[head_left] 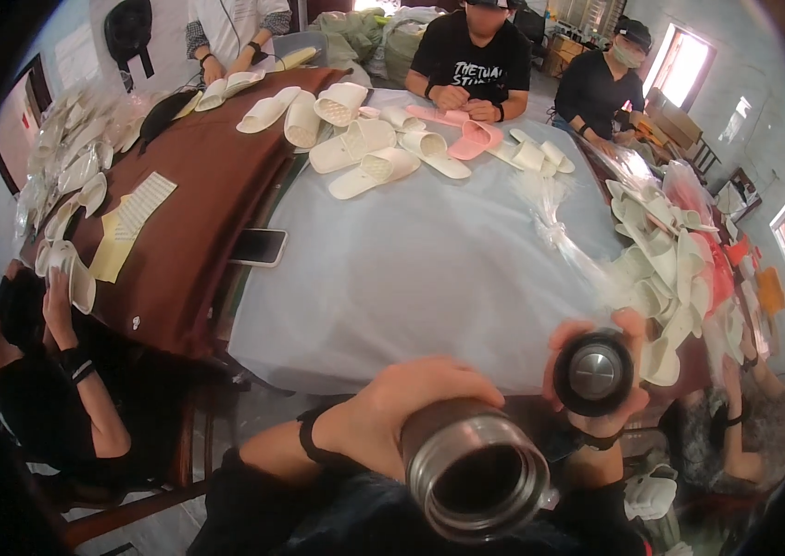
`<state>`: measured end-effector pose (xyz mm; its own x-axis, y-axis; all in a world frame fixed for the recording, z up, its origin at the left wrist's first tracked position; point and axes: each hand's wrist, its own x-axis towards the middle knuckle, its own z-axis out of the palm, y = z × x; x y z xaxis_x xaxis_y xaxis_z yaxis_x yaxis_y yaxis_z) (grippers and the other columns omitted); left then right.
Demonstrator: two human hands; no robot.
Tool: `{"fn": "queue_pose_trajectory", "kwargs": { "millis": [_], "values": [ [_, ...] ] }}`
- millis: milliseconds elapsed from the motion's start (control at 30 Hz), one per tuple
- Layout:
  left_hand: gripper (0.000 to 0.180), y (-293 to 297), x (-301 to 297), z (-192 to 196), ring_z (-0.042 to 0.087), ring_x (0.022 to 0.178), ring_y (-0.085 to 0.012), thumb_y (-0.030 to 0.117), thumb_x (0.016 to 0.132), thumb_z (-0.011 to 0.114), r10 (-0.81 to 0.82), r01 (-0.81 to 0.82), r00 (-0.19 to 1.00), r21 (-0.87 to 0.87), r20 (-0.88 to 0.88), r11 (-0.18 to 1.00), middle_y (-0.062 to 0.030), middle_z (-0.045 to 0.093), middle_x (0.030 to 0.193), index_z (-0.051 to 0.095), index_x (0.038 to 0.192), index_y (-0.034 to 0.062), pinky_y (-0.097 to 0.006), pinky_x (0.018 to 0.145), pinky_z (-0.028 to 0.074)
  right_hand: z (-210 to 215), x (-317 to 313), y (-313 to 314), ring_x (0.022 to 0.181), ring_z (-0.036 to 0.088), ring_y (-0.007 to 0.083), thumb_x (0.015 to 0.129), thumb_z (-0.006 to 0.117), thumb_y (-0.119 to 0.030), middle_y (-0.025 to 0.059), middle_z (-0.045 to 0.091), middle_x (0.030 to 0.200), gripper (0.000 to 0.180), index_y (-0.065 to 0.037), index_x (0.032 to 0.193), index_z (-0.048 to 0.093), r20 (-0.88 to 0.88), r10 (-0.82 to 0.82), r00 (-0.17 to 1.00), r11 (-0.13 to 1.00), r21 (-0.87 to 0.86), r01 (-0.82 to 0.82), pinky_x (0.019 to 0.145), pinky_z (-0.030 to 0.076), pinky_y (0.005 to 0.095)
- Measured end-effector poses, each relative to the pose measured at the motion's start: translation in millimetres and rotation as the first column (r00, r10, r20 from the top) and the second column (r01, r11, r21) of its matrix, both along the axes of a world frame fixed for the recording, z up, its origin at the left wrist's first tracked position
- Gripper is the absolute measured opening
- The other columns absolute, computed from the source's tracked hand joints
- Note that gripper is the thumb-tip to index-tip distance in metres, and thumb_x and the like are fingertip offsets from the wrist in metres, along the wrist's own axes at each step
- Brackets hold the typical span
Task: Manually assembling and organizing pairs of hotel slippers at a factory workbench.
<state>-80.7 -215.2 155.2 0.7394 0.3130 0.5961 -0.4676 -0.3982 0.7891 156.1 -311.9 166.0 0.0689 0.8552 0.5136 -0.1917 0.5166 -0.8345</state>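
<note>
My left hand (411, 408) is wrapped round a dark vacuum flask (476, 473) with a shiny steel neck. Its mouth is uncovered and tilted up toward me, and the inside looks dark. In my right hand (628, 343) is the round black lid (596, 372) with a steel disc in its middle, apart from the flask. Both hands are at the near edge of the table covered in pale grey-white cloth (392, 278). Cream slippers (383, 167) and a pair of pink slippers (476, 139) lie at the far side of that table.
A phone (261, 247) rests at the table's left edge. Clear plastic bags (554, 232) lie at the right, beside a heap of white slippers (656, 250). On the left stands a brown-covered table (216, 176) with yellow sheets (114, 246). Several people work around both tables.
</note>
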Motion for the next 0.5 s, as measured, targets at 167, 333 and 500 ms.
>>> {"fn": "queue_pose_trajectory", "kwargs": {
  "millis": [167,333,500],
  "values": [
    [0.056,-3,4,27,0.061,0.085,-0.0326,0.022,0.07,0.077,0.057,-0.091,0.984,0.2,0.168,0.975,-0.0158,0.063,0.105,0.058,0.118,0.0004,-0.039,0.074,0.047,-17,4,3,0.05,0.058,0.0191,0.084,0.044,-0.076,0.035,0.057,0.098,0.078,-0.014,0.13,0.031,-0.073,0.039,0.997,0.995,-0.086,-0.045,0.043,0.049,0.0247],
    [0.051,0,7,38,0.06,0.082,-0.0311,0.022,0.074,0.074,0.059,-0.125,0.97,0.275,0.236,0.953,-0.0152,0.062,0.103,0.059,0.117,-0.0001,-0.038,0.073,0.045,-26,4,5,0.053,0.059,0.0178,0.084,0.045,-0.076,0.0346,0.059,0.099,0.078,-0.011,0.127,0.036,-0.094,0.06,0.994,0.99,-0.12,-0.072,0.043,0.048,0.0228],
    [0.024,-3,-2,66,0.066,0.089,-0.0275,0.015,0.085,0.065,0.138,-0.18,0.981,0.376,0.136,0.909,-0.0157,0.066,0.104,0.062,0.108,0.0065,-0.045,0.086,0.047,-35,-2,7,0.063,0.062,0.0187,0.086,0.047,-0.073,0.032,0.057,0.108,0.077,-0.01,0.128,0.036,-0.085,0.048,0.995,0.991,-0.117,-0.058,0.048,0.051,0.0241]
  ]
}}
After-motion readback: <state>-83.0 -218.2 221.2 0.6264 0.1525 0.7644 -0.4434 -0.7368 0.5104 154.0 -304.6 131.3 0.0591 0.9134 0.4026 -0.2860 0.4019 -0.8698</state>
